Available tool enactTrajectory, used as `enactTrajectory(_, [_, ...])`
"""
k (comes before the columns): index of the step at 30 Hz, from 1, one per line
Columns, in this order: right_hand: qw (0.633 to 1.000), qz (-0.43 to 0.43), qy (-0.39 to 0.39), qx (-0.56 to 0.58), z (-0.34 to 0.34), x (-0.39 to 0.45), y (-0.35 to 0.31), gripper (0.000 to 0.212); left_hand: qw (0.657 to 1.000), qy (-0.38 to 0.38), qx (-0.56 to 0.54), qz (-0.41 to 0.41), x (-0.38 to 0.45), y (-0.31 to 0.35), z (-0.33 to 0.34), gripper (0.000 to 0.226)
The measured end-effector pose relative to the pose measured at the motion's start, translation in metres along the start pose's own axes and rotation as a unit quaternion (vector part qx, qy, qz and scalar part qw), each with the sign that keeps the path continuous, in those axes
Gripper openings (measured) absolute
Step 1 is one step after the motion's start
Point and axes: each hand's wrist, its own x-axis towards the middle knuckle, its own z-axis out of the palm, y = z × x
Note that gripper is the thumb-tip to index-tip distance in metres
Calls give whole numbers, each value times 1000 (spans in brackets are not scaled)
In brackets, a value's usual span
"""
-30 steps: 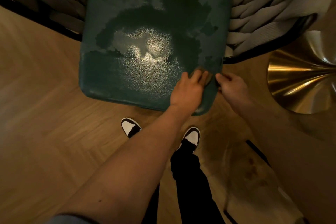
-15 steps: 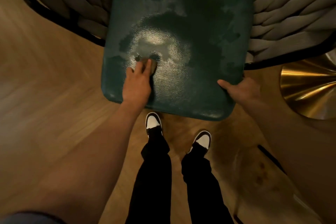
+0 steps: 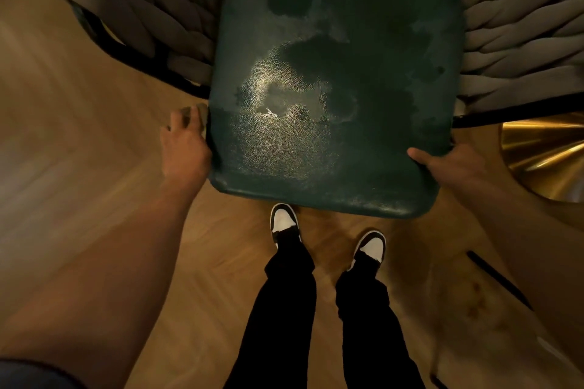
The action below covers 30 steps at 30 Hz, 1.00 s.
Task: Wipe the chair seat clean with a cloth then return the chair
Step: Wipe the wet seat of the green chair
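Now wiping | left hand (image 3: 185,144) clutches cloth (image 3: 192,114) off seat (image 3: 335,82) left edge | right hand (image 3: 448,163) grips front-right corner | next, probably another pass across seat

You're standing on a warm wooden floor (image 3: 104,199) laid in a herringbone pattern, all lit pretty dim and yellowish. Off to your right there's a shiny gold fluted base (image 3: 543,158), looks like a table's, and near right a thin black bar (image 3: 497,278) runs across a worn-looking patch.
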Motion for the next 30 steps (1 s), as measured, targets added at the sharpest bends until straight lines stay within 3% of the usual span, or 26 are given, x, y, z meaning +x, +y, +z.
enactTrajectory(4, [1000,20,-6,12,0,-6,-1,80,998,24,-65,9,9,-1,-2,65])
enactTrajectory(8, [997,8,-27,69,-7,-11,-1,73,992,0,-127,-14,9,20,10,59])
enactTrajectory(13, [987,12,-50,155,-12,21,33,97,993,4,-121,0,5,48,15,57])
enactTrajectory(16, [984,7,-87,158,-15,36,48,85,991,-11,-129,35,-4,95,13,56])
enactTrajectory(21, [977,40,-80,191,-22,48,55,113,988,-59,-131,47,-27,190,17,59])
enactTrajectory(26, [959,38,-119,254,-37,11,24,73,985,-91,-130,69,-44,271,20,63])
enactTrajectory(30, [945,36,-151,289,-41,13,21,60,981,-115,-128,95,-57,323,25,66])
